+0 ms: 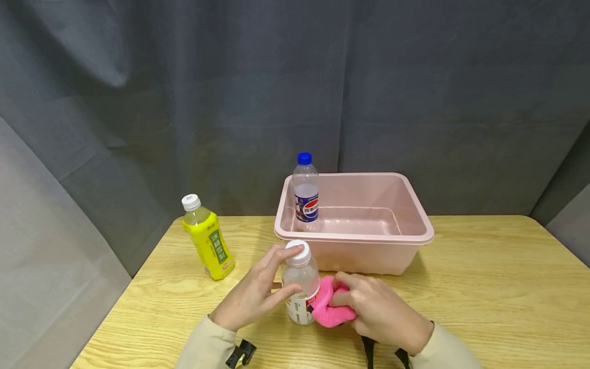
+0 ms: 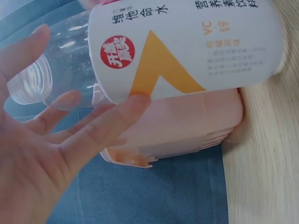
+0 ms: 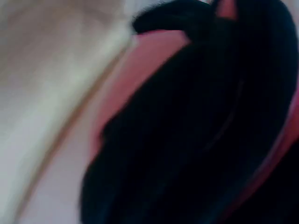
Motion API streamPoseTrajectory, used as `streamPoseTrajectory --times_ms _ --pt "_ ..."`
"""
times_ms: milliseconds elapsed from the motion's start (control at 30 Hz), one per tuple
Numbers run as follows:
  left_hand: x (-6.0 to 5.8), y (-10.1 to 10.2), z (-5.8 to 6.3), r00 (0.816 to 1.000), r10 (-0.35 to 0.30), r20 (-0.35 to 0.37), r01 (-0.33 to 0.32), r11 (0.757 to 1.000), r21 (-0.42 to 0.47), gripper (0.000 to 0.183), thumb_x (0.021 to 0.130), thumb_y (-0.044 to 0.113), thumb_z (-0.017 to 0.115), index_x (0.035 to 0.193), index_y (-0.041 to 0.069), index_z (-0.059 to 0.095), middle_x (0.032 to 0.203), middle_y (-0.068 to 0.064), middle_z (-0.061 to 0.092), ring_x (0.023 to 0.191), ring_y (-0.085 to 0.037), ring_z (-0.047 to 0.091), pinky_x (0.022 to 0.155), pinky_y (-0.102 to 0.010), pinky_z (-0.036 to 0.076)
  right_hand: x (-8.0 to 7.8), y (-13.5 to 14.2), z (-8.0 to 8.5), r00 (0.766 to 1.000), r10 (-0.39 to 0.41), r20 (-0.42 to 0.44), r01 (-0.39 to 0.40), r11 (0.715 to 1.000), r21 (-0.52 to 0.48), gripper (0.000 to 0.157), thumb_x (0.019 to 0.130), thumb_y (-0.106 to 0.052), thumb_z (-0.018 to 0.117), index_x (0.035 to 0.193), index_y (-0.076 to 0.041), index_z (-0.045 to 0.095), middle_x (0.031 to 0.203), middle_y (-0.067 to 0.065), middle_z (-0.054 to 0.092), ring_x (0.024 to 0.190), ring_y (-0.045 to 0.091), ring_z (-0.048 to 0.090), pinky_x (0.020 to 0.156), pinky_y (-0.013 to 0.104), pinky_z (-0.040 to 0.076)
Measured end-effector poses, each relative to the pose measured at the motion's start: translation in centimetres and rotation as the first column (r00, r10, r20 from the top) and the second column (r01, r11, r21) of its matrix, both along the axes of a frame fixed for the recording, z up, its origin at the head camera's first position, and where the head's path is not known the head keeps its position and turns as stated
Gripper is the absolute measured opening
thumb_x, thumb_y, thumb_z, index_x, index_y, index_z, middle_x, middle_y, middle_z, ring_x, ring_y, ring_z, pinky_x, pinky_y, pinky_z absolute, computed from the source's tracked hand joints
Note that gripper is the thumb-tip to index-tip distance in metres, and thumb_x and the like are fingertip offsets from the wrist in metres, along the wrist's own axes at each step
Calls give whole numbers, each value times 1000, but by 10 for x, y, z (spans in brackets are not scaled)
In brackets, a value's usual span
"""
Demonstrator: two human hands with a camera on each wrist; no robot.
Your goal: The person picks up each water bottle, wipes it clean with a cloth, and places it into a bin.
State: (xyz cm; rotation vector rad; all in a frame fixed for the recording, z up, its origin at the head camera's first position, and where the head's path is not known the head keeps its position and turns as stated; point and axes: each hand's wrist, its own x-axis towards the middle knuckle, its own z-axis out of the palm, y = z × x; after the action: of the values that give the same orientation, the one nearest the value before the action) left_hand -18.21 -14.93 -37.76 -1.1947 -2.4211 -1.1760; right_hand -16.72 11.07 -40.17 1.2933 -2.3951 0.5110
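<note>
A clear bottle (image 1: 300,279) with a white cap and a white, orange and red label stands on the table in front of the tub. My left hand (image 1: 258,292) holds it from the left, index finger across the cap and thumb along its side. In the left wrist view the hand (image 2: 51,144) curves around the upper part of the bottle (image 2: 187,51), a fingertip reaching the label. My right hand (image 1: 375,307) grips a bunched pink cloth (image 1: 328,307) against the bottle's right side. Dark, blurred folds fill most of the right wrist view.
A pink plastic tub (image 1: 355,239) stands behind the hands. At its left end is a clear bottle (image 1: 306,195) with a blue cap and a Pepsi label. A yellow-labelled drink bottle (image 1: 209,243) stands at the left of the wooden table (image 1: 498,297). Grey curtains (image 1: 258,92) hang behind.
</note>
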Motion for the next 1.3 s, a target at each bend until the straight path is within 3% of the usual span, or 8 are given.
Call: streamPoseTrajectory --times_ms 167,400,600,767,933,1067,1200,1300 --pt "1 0 -3 1000 4 -31 -4 1000 3 65 94 8 73 149 14 39 131 -14 52 113 -30 62 75 -23 59 -2 -5 -17 995 -25 98 10 988 153 43 62 13 72 89 -19 81 89 -7 57 71 7 54 58 26 51" --pt "-2 1 -1 997 -12 -81 12 1000 -1 66 93 8 74 148 12 40 128 -13 53 111 -27 62 74 -21 58 -4 -1 -17 992 -17 122 0 991 136 42 65 13 76 91 -20 80 93 -7 61 75 5 57 61 26 53" --pt "-2 1 1 997 -10 -79 9 1000 -5 66 93 8 74 148 12 39 127 -13 53 110 -28 63 73 -21 58 -4 0 -8 999 -34 -3 35 998 51 47 62 14 76 93 -21 77 99 -2 63 80 13 61 66 32 56" --pt "-1 0 0 999 -9 -41 9 1000 0 66 93 8 73 149 13 39 130 -13 52 111 -29 63 73 -21 58 -3 -2 3 990 -65 -129 45 988 -151 49 64 13 81 104 -16 78 111 4 65 97 21 64 82 40 59" --pt "-1 1 -1 999 -10 -36 10 1000 3 65 94 7 73 149 13 39 132 -14 51 113 -30 62 74 -22 59 -1 -2 15 983 -75 -166 5 924 -383 57 64 19 72 112 -11 76 119 10 64 102 26 63 92 27 53" --pt "0 1 -2 999 -9 -42 9 1000 0 65 93 6 73 148 12 40 132 -15 51 113 -30 62 75 -22 59 4 -3 20 993 -45 -108 -23 829 -559 58 64 21 65 115 -6 74 120 15 63 105 25 61 95 16 45" --pt "0 0 -2 999 -3 -39 3 1000 -9 65 93 5 73 148 12 39 132 -14 52 114 -31 62 76 -23 59 7 -6 23 999 1 -35 -24 745 -666 24 93 -9 73 117 -5 74 119 16 63 106 19 60 90 16 48" --pt "0 0 -2 1000 0 -28 0 1000 -13 65 93 6 73 148 13 39 132 -14 51 113 -31 62 76 -23 58 8 -6 24 1000 10 -22 -22 743 -669 28 99 -27 68 117 -6 74 120 15 63 108 19 60 92 17 48"
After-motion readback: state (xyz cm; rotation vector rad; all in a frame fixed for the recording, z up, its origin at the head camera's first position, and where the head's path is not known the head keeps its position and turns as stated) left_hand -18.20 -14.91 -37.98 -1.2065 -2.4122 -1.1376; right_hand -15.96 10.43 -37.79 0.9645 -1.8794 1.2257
